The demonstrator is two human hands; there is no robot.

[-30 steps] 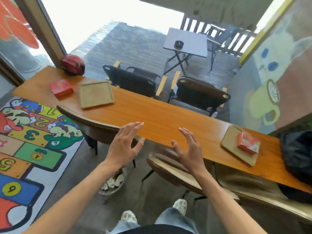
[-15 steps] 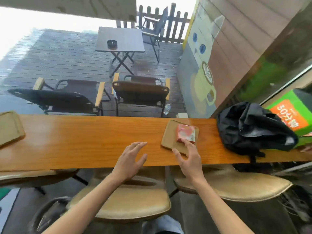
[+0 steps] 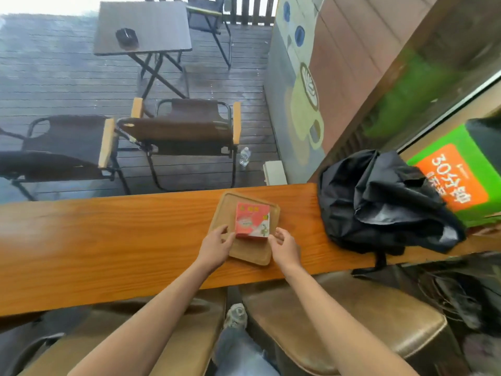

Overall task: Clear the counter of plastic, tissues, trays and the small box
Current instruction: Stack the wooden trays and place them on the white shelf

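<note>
Both hands (image 3: 250, 246) now forward — flanking small box (image 3: 252, 219) on tray (image 3: 248, 255).

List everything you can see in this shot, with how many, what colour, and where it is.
counter: 1, orange-brown wood, across the middle
tray: 1, tan wood, on the counter right of centre
small box: 1, red and white, on the tray
black bag: 1, black, on the counter's right end
green box: 1, green with an orange panel, behind the bag
stools: 2, tan cushions, under the counter's near edge
folding chairs: 2, dark with wooden armrests, on the deck
folding table: 1, dark, far on the deck
ashtray: 1, black, on that table
water bottle: 1, clear, on the deck by the chair
left hand: 1, at the box's left side
right hand: 1, at the box's right corner
</note>
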